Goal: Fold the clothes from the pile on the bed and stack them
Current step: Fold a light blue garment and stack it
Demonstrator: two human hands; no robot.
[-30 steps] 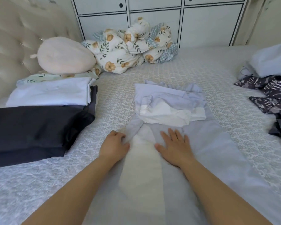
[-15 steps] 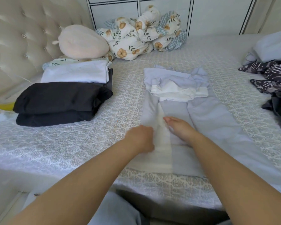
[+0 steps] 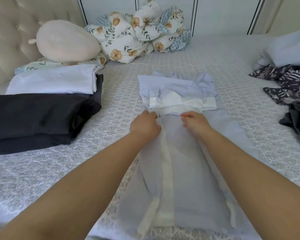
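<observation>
Pale blue trousers [image 3: 185, 170] lie lengthwise on the bed, waist at the far end with white lining [image 3: 177, 103] turned out. My left hand [image 3: 145, 125] pinches the fabric at the left side, just below the lining. My right hand [image 3: 194, 122] is beside it with fingers curled on the cloth; whether it grips cloth is hard to tell. A stack of folded clothes, white [image 3: 54, 82] over black [image 3: 33, 118], sits at the left. The unfolded pile [image 3: 287, 78] of patterned dark and pale garments lies at the right edge.
A round cream cushion [image 3: 66, 42] and a bunched floral duvet [image 3: 140, 32] lie at the head of the patterned bedspread [image 3: 125, 87]. A tufted headboard [image 3: 9, 32] is at the left, white cabinets [image 3: 215, 13] behind. The bed's near edge is at the bottom.
Both hands slid up the trousers from the middle of the legs to just below the white lining. The right hand went from flat to curled. The view tilted and drew closer.
</observation>
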